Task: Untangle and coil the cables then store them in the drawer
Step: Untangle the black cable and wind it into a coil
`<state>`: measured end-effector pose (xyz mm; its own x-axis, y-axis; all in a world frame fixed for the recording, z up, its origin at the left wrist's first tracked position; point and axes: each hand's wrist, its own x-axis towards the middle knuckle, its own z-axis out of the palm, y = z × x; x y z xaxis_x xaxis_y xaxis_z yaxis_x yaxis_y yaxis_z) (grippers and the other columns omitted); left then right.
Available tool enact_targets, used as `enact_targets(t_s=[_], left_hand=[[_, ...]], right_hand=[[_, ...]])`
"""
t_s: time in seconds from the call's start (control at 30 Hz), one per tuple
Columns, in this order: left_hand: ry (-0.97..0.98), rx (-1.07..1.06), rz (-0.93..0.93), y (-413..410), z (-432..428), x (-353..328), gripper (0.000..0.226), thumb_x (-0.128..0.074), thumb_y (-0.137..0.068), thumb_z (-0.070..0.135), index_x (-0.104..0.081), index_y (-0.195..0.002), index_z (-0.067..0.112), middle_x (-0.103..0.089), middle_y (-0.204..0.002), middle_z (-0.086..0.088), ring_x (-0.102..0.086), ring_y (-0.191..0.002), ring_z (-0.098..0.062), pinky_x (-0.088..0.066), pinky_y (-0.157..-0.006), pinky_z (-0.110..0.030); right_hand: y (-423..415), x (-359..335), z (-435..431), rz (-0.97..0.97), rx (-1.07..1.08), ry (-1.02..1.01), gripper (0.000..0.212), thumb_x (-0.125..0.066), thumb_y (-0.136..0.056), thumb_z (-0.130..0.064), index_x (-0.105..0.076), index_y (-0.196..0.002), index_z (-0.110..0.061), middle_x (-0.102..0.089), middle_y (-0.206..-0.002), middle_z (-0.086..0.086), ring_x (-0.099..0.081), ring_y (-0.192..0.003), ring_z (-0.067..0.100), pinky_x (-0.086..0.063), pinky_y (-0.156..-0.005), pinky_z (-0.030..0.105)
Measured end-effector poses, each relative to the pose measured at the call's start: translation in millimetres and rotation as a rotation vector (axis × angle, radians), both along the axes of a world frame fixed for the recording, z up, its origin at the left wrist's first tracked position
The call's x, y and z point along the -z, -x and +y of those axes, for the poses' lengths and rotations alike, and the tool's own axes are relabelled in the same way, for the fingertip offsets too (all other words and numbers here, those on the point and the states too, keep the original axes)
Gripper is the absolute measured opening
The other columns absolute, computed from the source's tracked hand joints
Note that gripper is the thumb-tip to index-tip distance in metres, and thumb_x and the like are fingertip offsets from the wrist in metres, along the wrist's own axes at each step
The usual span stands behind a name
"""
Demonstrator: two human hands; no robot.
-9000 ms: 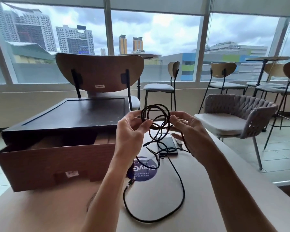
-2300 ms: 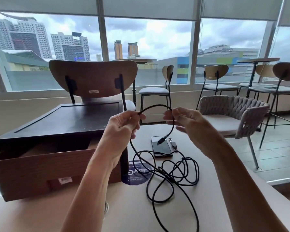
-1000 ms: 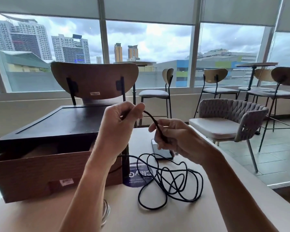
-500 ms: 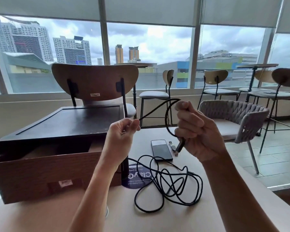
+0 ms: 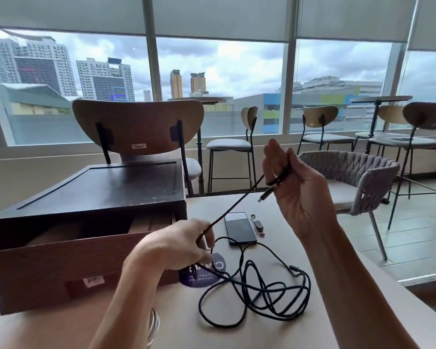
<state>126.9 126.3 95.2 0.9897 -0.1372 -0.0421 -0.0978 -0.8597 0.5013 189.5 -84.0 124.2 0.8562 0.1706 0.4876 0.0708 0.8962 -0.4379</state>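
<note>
- Windows (image 5: 219, 71) fill the back of the room, with towers and cloud beyond; roller blinds hang partway down across the top of the frame.
- Beige worktop (image 5: 224, 333) takes up the lower half of the frame.
- A dark box (image 5: 106, 187) stands at left on the worktop, its wooden drawer (image 5: 73, 268) pulled out toward the camera.
- A wooden chair (image 5: 136, 124) stands behind the box; a woven chair (image 5: 358, 177) is at right, and stools line the window.
- The black cable (image 5: 234, 202) runs taut on a slant between the two hands in mid-frame; the rest lies in a loose tangle on the worktop at lower centre, not in the drawer.
- The right hand (image 5: 297, 195), raised at centre right, has its fingers curled on the cable near its end, the cable wrapped round a finger, and the plug (image 5: 267, 193) sticking out to the left.
- The left hand (image 5: 176, 245), lower and just in front of the drawer's right corner, pinches the cable between thumb and fingers.
- Bangles (image 5: 154, 326) sit on the left forearm at the bottom of the frame.
- A phone (image 5: 239, 227) lies face up beyond the tangle, with a small watch (image 5: 257, 222) just right of it.
- A round blue sticker (image 5: 207, 273) lies on the worktop beside the drawer, partly under the left hand and cable.
</note>
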Motion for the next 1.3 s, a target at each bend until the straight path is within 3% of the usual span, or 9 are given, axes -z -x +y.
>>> enact_targets(t_s=[0.27,0.47,0.7,0.87,0.93,1.0,1.1,1.17,1.3], left_hand=[[-0.014,0.01,-0.068,0,11,-3,0.011,-0.074,-0.088,0.029,-0.066,-0.081,0.026,-0.07,-0.087,0.004,-0.068,-0.084,-0.015,-0.058,-0.083,-0.038],[0.189,-0.065,-0.294,-2,-5,-6,0.011,-0.069,-0.093,0.031,-0.066,-0.101,0.025,-0.066,-0.094,0.008,-0.063,-0.087,-0.005,-0.053,-0.074,-0.022],[0.855,-0.047,-0.44,-10,-37,-8,0.04,-0.057,-0.101,0.016,-0.05,-0.14,0.022,-0.058,-0.134,0.005,-0.06,-0.114,-0.009,-0.059,-0.081,-0.02],[1.002,0.088,-0.465,-10,-57,-5,0.048,-0.046,-0.105,0.018,-0.037,-0.15,0.029,-0.036,-0.155,0.011,-0.038,-0.14,-0.008,-0.055,-0.092,-0.022],[0.971,0.068,-0.488,-14,-60,-1,0.04,-0.046,-0.105,0.019,-0.046,-0.145,0.03,-0.048,-0.148,0.007,-0.051,-0.131,-0.009,-0.058,-0.091,-0.027],[0.831,-0.037,-0.531,-17,-58,3,0.024,-0.048,-0.105,0.019,-0.062,-0.123,0.027,-0.067,-0.117,0.004,-0.064,-0.102,-0.006,-0.06,-0.081,-0.028],[0.605,-0.11,-0.457,-21,-49,12,0.018,-0.051,-0.104,0.021,-0.068,-0.097,0.022,-0.07,-0.09,0.005,-0.056,-0.066,0.005,-0.048,-0.062,-0.015],[0.488,-0.15,-0.287,-20,-45,16,0.017,-0.051,-0.104,0.022,-0.066,-0.097,0.02,-0.07,-0.094,0.001,-0.058,-0.071,0.001,-0.046,-0.057,-0.012],[0.341,-0.227,-0.087,-21,-39,24,0.018,-0.047,-0.104,0.016,-0.064,-0.098,0.018,-0.067,-0.104,-0.003,-0.064,-0.092,-0.017,-0.057,-0.086,-0.033]], right_hand=[[-6,-2,-23,0.03,0.176,-0.065,0.022,-0.033,-0.105,-0.009,-0.054,-0.099,-0.007,-0.072,-0.111,0.02,-0.073,-0.1,0.026,-0.06,-0.079,0.034],[5,-4,-14,-0.026,0.038,0.101,0.021,-0.044,-0.095,-0.007,-0.064,-0.088,-0.005,-0.073,-0.097,0.016,-0.064,-0.059,0.01,-0.055,-0.057,0.023],[13,-6,0,-0.197,-0.39,0.28,0.022,-0.033,-0.101,-0.009,-0.052,-0.108,-0.002,-0.054,-0.069,-0.001,-0.031,-0.044,0.004,-0.034,-0.048,0.015],[13,-7,7,-0.169,-0.669,0.199,0.028,-0.028,-0.104,-0.009,-0.051,-0.115,0.003,-0.057,-0.071,0.006,-0.03,-0.05,0.007,-0.031,-0.052,0.02],[13,-7,7,-0.152,-0.694,0.179,0.026,-0.029,-0.104,-0.009,-0.048,-0.117,0.002,-0.057,-0.071,0.007,-0.031,-0.051,0.008,-0.03,-0.053,0.021],[13,-6,8,-0.149,-0.647,0.17,0.026,-0.03,-0.104,-0.009,-0.046,-0.121,0.002,-0.056,-0.072,0.005,-0.03,-0.053,0.009,-0.032,-0.055,0.021],[11,-6,10,-0.121,-0.462,0.127,0.032,-0.031,-0.103,-0.011,-0.046,-0.129,0.003,-0.057,-0.078,-0.001,-0.033,-0.054,0.006,-0.036,-0.06,0.02],[9,-6,7,-0.078,-0.222,0.107,0.034,-0.034,-0.103,-0.011,-0.049,-0.13,0.002,-0.062,-0.082,-0.005,-0.04,-0.055,0.005,-0.041,-0.061,0.018],[4,-7,-4,-0.064,0.097,0.025,0.028,-0.037,-0.103,-0.01,-0.058,-0.118,0.001,-0.074,-0.103,0.006,-0.069,-0.079,0.013,-0.059,-0.079,0.031]])
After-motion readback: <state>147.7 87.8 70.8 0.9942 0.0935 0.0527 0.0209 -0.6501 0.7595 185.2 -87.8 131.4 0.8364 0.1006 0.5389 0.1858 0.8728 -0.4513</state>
